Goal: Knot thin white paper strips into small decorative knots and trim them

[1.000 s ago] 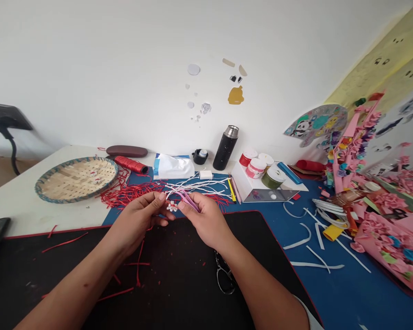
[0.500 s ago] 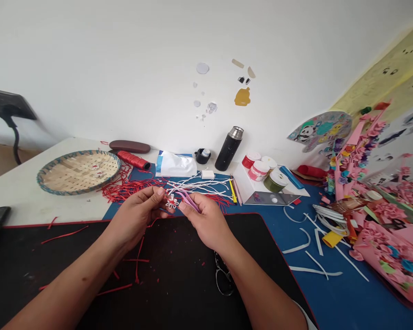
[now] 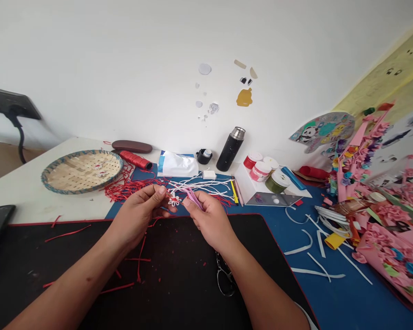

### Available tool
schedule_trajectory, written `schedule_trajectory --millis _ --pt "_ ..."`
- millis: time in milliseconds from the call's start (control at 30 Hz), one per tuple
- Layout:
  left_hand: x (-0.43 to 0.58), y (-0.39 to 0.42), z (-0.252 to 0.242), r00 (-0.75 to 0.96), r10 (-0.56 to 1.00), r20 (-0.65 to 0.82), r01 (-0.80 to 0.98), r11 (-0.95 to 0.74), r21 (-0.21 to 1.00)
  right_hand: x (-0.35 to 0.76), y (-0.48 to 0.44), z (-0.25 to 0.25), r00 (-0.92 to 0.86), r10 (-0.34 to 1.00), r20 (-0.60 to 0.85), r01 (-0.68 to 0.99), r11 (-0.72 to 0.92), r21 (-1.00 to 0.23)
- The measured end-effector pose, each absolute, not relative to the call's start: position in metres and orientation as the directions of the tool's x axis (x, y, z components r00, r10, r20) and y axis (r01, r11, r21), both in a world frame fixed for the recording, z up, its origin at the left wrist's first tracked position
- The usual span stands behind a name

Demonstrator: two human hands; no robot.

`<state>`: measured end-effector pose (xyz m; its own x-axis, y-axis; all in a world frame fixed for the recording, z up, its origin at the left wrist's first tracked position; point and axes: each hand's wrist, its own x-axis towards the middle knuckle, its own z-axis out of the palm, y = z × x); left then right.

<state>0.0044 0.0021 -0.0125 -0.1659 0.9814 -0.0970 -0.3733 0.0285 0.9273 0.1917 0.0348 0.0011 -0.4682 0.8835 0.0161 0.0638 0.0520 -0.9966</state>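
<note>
Between the thumb and fingers of my left hand (image 3: 147, 203) is a small flower-shaped knot (image 3: 174, 200) of white cord loops with red at its centre. My right hand (image 3: 208, 213) is close by on the right, its fingers closed around pink-purple tweezers (image 3: 193, 198). The tweezers point up and away from the knot. Right thumb and forefinger tips come near the knot's right side; whether they also pinch a cord end is too small to tell. Both hands are above the far edge of a black mat (image 3: 179, 275).
Scissors (image 3: 224, 280) lie under my right forearm. White cords (image 3: 199, 185) and red cords (image 3: 127, 188) spread behind my hands. A woven basket (image 3: 82, 187), red thread spool (image 3: 136, 160), black flask (image 3: 230, 149) and ribbon rolls (image 3: 278, 180) stand farther back. Pink paper flowers (image 3: 382, 243) crowd the right.
The tweezers have swung from the knot's side to a more upright angle. My right fingertips have drawn slightly away from the knot, which stays in my left hand. The view has shifted a little.
</note>
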Motion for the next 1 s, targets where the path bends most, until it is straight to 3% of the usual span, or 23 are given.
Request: schedule_trajectory --millis 367,600,1000 --pt "0.004 0.001 -0.013 -0.172 0.985 -0.005 -0.264 -0.041 0.964 0.192 0.034 0.001 -0.463 0.886 -0.012 0.012 -0.007 -1.0" --pt "0.007 -0.001 -0.006 -0.136 0.99 0.027 -0.147 -0.048 0.988 0.19 0.033 0.001 -0.479 0.877 0.025 0.103 0.085 -0.991" --pt "0.01 -0.004 0.001 -0.124 0.99 0.072 -0.073 -0.082 0.994 0.19 0.032 0.006 -0.518 0.855 -0.025 0.164 0.07 -0.984"
